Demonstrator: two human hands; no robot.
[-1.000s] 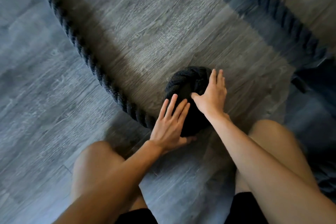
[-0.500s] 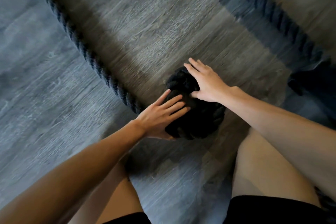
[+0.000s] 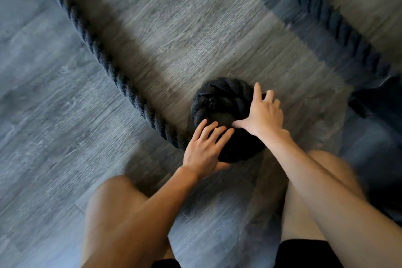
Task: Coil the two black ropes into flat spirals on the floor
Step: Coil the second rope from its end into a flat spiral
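A thick black rope [image 3: 95, 50] runs from the top left across the grey wood floor and ends in a small tight coil [image 3: 219, 102] in front of my knees. My left hand [image 3: 204, 148] lies flat on the near left side of the coil, fingers straight and spread. My right hand [image 3: 263, 113] presses on the coil's right side with spread fingers, thumb pointing left across the dark centre. A second black rope [image 3: 326, 17] runs diagonally along the upper right and disappears into shadow at the right edge.
Both my bare knees [image 3: 121, 198] are on the floor just behind the coil. A dark object [image 3: 378, 98] lies at the right edge beside the second rope. Grey plank floor [image 3: 54, 137] stretches to the left.
My right hand turned from reaching over the coil's top left back to its right side. My left hand stayed on the near left. The view shifted and both knees show again.
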